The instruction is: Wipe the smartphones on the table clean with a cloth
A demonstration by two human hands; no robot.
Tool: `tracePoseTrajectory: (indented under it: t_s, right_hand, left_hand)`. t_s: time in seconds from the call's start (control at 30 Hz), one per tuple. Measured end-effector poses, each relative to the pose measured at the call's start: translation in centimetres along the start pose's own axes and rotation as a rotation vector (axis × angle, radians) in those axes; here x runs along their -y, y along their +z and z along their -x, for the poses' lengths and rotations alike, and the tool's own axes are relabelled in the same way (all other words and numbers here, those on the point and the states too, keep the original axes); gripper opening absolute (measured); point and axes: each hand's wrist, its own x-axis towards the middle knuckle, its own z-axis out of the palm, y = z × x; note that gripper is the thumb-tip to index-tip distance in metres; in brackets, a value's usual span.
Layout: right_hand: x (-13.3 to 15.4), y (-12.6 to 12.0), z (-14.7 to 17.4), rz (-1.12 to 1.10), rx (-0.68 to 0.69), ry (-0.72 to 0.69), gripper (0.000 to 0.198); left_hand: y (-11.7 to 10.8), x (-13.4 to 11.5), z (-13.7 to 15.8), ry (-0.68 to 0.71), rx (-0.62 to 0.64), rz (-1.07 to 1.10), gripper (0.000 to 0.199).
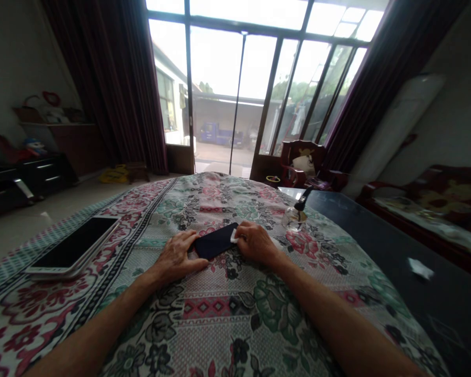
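A dark smartphone (216,242) lies flat on the flowered tablecloth (204,285), its screen dark. My left hand (177,255) grips its left end, thumb along the near edge and fingers at the far edge. At the phone's right end, my right hand (256,242) is closed on a small white tissue (233,236), which touches the phone; most of the tissue is hidden under the fingers. To the right of that hand stands a clear spray bottle (295,219) with a black nozzle. Two stacked tablets (75,245), the upper with a white frame and dark screen, rest on the left.
A dark tabletop (380,251) runs along the right, with a crumpled white tissue (421,268) on it. Beyond the table are glass doors (235,104) and a wooden chair (303,159). A wooden sofa (435,201) is at the right, and a black cabinet (43,175) at the left.
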Motion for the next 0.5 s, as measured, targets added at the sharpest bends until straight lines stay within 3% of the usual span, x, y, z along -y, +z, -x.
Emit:
tracePoseTrajectory:
  t_s: [0.13, 0.37, 0.5]
  right_hand:
    - [-0.3, -0.4, 0.2, 0.105, -0.021, 0.066, 0.019]
    - [0.2, 0.3, -0.3, 0.095, 0.053, -0.090, 0.026]
    - [-0.7, 0.9, -1.1, 0.148, 0.081, -0.083, 0.027]
  left_hand:
    - [0.0, 0.0, 0.0, -0.002, 0.004, -0.012, 0.065]
    - [0.3, 0.2, 0.0, -0.001, -0.004, -0.008, 0.063]
    - [0.3, 0.3, -0.1, 0.010, -0.008, 0.000, 0.063]
